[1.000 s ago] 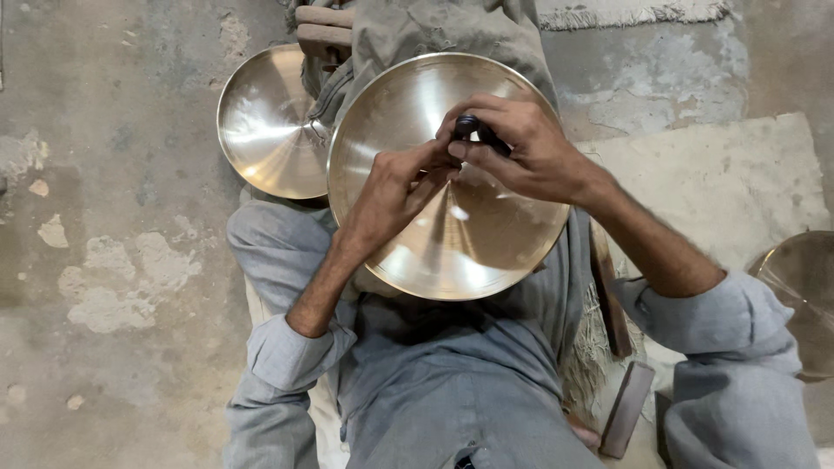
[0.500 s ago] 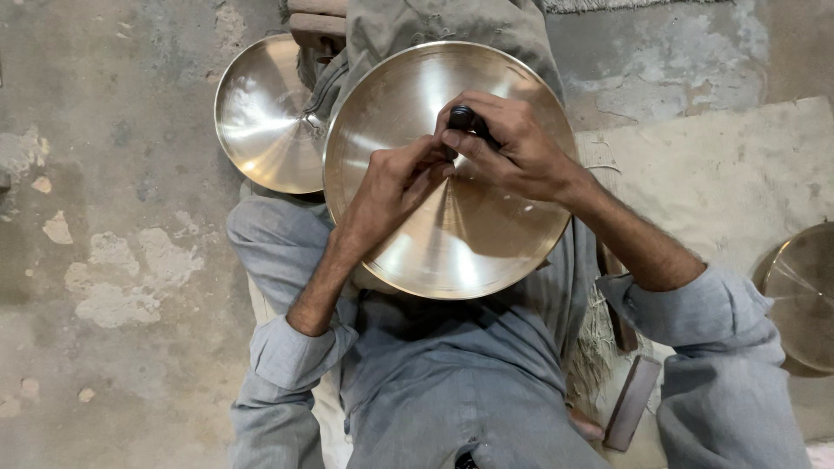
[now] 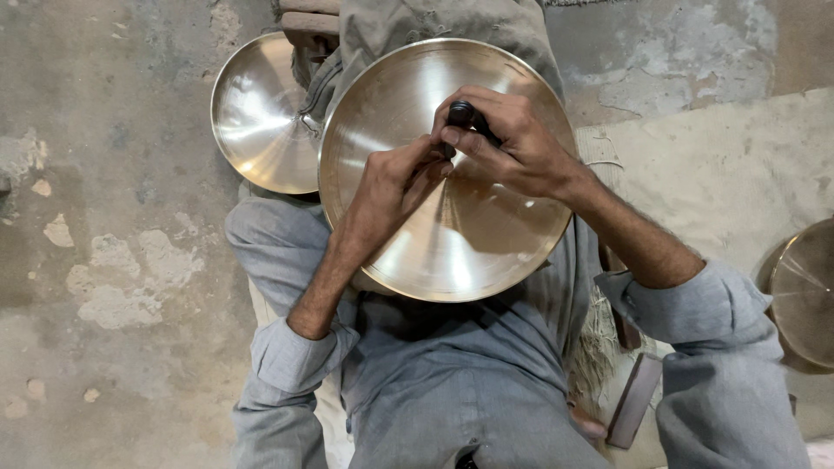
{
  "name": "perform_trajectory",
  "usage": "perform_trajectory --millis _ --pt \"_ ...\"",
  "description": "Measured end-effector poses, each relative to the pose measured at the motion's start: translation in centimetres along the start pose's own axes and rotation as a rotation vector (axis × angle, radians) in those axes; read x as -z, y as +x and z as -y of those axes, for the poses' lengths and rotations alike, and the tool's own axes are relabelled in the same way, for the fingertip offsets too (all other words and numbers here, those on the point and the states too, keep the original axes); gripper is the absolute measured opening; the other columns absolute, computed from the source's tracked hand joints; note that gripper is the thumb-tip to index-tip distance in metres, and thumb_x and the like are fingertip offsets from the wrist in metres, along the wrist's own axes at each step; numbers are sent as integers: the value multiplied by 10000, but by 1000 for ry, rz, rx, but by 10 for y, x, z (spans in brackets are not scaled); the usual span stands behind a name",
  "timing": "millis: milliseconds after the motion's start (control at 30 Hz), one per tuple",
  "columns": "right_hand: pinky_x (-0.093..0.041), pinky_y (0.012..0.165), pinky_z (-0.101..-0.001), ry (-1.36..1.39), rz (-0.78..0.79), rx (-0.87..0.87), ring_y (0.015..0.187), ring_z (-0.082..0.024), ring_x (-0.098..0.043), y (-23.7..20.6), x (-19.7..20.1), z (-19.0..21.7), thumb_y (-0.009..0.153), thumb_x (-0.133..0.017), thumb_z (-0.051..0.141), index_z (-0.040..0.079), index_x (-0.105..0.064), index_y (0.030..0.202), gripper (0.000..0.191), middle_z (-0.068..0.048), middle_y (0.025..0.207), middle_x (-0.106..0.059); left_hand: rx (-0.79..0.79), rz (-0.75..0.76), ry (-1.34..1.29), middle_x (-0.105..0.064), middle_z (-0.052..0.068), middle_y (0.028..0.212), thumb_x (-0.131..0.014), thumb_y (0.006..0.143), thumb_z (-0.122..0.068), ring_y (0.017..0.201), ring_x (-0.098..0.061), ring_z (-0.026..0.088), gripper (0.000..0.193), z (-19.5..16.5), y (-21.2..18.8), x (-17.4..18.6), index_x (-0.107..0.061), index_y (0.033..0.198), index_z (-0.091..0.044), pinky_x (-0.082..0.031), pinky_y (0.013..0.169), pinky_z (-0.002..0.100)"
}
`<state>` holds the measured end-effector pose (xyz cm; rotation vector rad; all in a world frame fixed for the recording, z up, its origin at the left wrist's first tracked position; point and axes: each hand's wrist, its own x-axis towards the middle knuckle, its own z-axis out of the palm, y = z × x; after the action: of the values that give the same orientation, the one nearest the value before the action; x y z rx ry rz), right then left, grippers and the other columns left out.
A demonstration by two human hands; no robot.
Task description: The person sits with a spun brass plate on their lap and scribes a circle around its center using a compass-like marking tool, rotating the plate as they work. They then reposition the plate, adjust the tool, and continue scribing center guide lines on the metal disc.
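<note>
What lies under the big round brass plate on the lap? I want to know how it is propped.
Under the big round brass plate show grey-clothed legs and, at its left edge, a smaller brass plate. The plate hides whatever actually props it.

Both hands are covering most of a dark tool, leaving only its rounded top showing above the right hand; its working end is lying hidden behind the left hand, so whether it is touching the large brass dish cannot be told. The dish's near edge is overlapping a smaller brass dish, hiding its right side. A third metal dish is running off the right edge. A flat block, possibly a stone, is sitting half tucked beside the right sleeve.
</note>
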<state>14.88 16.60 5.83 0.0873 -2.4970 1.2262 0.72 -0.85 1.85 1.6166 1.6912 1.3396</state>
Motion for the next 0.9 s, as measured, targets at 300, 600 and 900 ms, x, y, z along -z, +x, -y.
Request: perform_trajectory --millis 300,600,900 --pt "-626 897 -348 105 25 -9 978 -203 -718 -4 4 -2 1111 -559 229 16 -662 1158 241 -92 1052 -697 -4 -17 16 -781 147 1043 -704 989 -94 964 -790 245 231 0 -1 -3 -646 1182 18 -655 828 334" --pt "-626 729 -337 299 183 -419 747 -178 -718 -12 1 -13 962 -650 288 84 -745 1039 238 -68 820 -724 37 -36 -23 -776 206 983 -693 1004 -28 951 -799 292 340 9 -3 -7 -434 1225 -18 -630 776 354" --pt "-378 476 -247 318 97 -267 466 -72 -458 -7 -5 -17 992 -711 379 98 -721 733 382 48 554 -559 44 -38 27 -779 191 925 -717 997 -44 914 -809 291 348 7 -1 -11 -444 1213 -26 -669 708 339"
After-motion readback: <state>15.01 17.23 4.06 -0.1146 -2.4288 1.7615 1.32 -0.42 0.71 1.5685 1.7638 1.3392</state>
